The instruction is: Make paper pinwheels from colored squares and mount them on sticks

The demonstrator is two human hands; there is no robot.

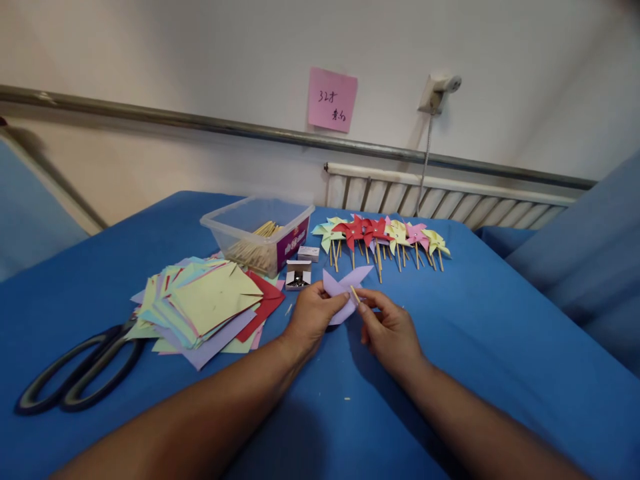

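My left hand [311, 313] grips a lilac paper pinwheel [342, 285] just above the blue table [480, 347]. My right hand [387, 327] pinches a thin wooden stick [355, 294] against the pinwheel's centre. Both hands meet at the middle of the table. A row of finished pinwheels [383, 235] on sticks, in green, red, pink and yellow, lies just beyond them. A small open box of pins [298, 274] sits close to my left hand.
A stack of cut coloured paper squares [210, 303] lies to the left, with large black scissors [80, 370] beside it. A clear plastic tub [260, 230] holds wooden sticks. A pink note [332, 99] hangs on the wall above a radiator [445, 197].
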